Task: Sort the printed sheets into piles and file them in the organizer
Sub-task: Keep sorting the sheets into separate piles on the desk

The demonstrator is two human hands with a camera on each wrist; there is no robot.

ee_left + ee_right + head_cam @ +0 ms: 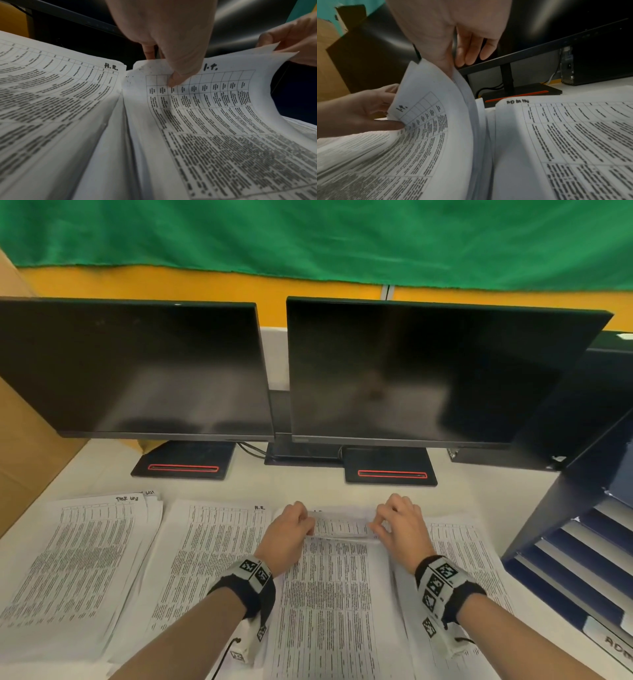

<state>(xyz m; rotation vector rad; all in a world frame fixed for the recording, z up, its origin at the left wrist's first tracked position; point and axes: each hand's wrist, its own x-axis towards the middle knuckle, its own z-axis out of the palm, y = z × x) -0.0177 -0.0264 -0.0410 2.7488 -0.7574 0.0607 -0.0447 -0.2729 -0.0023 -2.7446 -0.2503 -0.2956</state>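
Note:
Several piles of printed sheets lie side by side on the white desk. My left hand (305, 525) and right hand (380, 525) each pinch the far edge of the pile marked "I.T." (329, 594) and curl its top sheets up toward me. In the left wrist view my left thumb (176, 79) presses on the top I.T. sheet (205, 108), with fingers behind it. In the right wrist view my right hand (452, 65) grips the lifted I.T. sheets (436, 121) at their right corner. The dark blue organizer (561, 508) stands at the right, its slots facing me.
The H.R. pile (212, 559) lies left of the I.T. pile, another pile (78, 570) lies further left, and one more (472, 559) lies by the organizer. Two black monitors (137, 371) (428, 371) stand close behind the piles. A cardboard box (24, 440) borders the left.

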